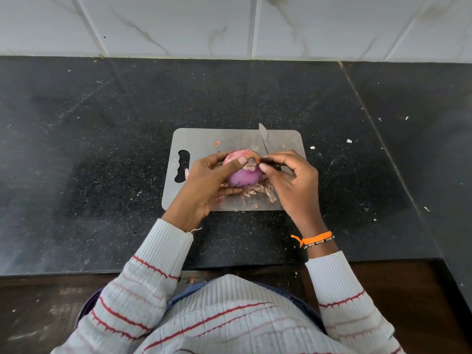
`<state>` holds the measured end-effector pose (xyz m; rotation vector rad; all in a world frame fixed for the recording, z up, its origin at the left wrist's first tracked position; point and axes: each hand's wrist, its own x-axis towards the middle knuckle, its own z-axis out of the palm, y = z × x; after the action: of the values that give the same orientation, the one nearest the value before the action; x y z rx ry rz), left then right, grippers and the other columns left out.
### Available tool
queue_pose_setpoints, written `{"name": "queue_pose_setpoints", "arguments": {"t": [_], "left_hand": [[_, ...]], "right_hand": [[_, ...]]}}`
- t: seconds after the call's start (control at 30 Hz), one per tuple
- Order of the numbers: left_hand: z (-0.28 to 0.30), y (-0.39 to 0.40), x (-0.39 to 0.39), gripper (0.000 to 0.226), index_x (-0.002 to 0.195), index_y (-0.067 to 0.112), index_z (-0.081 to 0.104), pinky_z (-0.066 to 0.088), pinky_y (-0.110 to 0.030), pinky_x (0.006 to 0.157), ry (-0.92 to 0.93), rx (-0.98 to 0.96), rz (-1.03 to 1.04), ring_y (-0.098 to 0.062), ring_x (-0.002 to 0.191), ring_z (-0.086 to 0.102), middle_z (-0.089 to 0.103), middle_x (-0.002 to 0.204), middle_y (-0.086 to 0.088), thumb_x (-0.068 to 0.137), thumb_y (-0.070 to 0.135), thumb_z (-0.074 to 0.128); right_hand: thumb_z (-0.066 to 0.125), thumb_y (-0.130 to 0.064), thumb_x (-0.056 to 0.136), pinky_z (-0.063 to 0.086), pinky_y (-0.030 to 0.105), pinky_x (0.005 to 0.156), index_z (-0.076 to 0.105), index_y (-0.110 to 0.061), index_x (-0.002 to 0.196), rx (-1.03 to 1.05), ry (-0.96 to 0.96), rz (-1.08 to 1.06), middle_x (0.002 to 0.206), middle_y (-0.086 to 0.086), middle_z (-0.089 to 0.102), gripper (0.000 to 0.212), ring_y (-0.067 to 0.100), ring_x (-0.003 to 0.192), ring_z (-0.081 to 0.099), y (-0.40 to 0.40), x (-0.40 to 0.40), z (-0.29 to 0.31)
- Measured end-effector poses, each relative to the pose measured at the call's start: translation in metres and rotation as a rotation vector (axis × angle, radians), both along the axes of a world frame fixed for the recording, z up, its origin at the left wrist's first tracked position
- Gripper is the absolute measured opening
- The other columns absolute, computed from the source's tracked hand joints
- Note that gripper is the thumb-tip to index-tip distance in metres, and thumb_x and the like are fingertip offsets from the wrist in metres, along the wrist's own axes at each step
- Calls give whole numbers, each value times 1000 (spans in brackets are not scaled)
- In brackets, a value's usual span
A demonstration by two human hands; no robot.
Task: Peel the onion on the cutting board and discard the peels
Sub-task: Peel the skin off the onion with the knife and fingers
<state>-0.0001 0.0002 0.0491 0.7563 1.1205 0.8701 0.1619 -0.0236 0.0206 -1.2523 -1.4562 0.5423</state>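
A purple-red onion (244, 177) is held just above the grey cutting board (201, 141). My left hand (207, 185) grips the onion from the left, with the thumb lying across its top. My right hand (293, 185) grips a knife (264, 139) whose blade points away from me past the onion. The right thumb and fingertips meet at the onion's brownish end. The knife's handle is hidden inside that hand. Loose dry peels (258, 192) lie on the board under and in front of the onion.
The board sits on a black speckled counter (102, 149) dotted with small peel scraps, backed by a white tiled wall (229, 24). A purple round container (88, 305) shows below the counter's front edge, mostly hidden by my left sleeve.
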Motion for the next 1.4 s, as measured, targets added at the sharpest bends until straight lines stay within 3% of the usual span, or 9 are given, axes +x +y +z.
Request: {"name": "queue_pose_setpoints", "arguments": {"t": [0.13, 0.3, 0.57, 0.7, 0.83, 1.0, 1.1, 1.23, 1.4], "left_hand": [[0, 0, 1, 54, 114, 10, 62, 60, -29, 59, 39, 37, -14, -24, 79, 72, 70, 99, -10, 64, 26, 73], [-1, 1, 3, 45, 118, 8, 61, 60, -30, 62, 77, 68, -20, -24, 81, 72, 71, 100, -7, 76, 21, 72], [-4, 0, 6, 46, 117, 7, 60, 60, -30, 62, 83, 67, -26, -23, 81, 72, 70, 102, -8, 75, 20, 72], [-4, 1, 5, 52, 114, 11, 61, 60, -32, 65, 53, 54, -48, -23, 83, 71, 70, 103, -8, 65, 27, 72], [-5, 3, 2, 38, 114, 13, 60, 60, -32, 65, 39, 41, -60, -24, 87, 70, 70, 105, -8, 78, 18, 67], [-4, 2, 1, 41, 127, 5, 52, 58, -38, 73, -68, 5, -66, -28, 97, 67, 66, 113, -14, 87, 12, 58], [-2, 2, 0, 38, 127, 2, 50, 58, -38, 74, -184, -2, -58, -26, 95, 68, 64, 114, -16, 89, 9, 53], [-2, 3, -1, 31, 119, 6, 55, 59, -39, 74, -268, -5, -52, -25, 93, 69, 66, 107, -11, 89, 9, 51], [-3, 2, 1, 59, 127, 6, 50, 55, -40, 79, -263, -1, -94, -27, 96, 65, 63, 111, -11, 70, 9, 63]], "right_hand": [[71, -8, 80, 57, 35, 73, 72, -3, 90, 69, -87, -12, 88, 6, 69, 11, 13, 83, 66, 1, 1, 2], [69, -6, 82, 57, 32, 68, 72, -2, 90, 131, -203, -12, 87, 7, 69, 10, 12, 80, 65, 1, 6, 2], [62, -8, 85, 55, 32, 66, 65, -1, 87, 129, -403, 0, 87, 8, 62, 7, 14, 76, 59, 6, 8, 1], [63, -4, 83, 50, 25, 67, 62, -2, 85, 65, -267, -74, 84, 5, 60, 2, 11, 75, 56, 7, 2, -1], [64, -4, 84, 49, 17, 66, 62, -4, 86, -27, -154, -137, 84, 3, 61, 3, 12, 74, 59, 8, -1, -4], [66, -2, 82, 47, 11, 62, 63, -3, 86, -181, -128, -212, 86, 8, 63, 5, 6, 69, 57, 9, 4, -16], [67, -4, 82, 47, 16, 60, 62, -3, 85, -214, -209, -225, 88, 10, 62, 6, 16, 68, 59, 8, 7, -24], [64, -5, 83, 53, 38, 62, 61, -3, 84, -180, -287, -256, 88, 11, 59, 4, 22, 70, 60, 7, 6, -25], [60, 0, 85, 52, 28, 68, 64, -3, 91, -125, -281, -266, 91, 9, 62, 7, 20, 78, 61, 6, 5, -22]]}}
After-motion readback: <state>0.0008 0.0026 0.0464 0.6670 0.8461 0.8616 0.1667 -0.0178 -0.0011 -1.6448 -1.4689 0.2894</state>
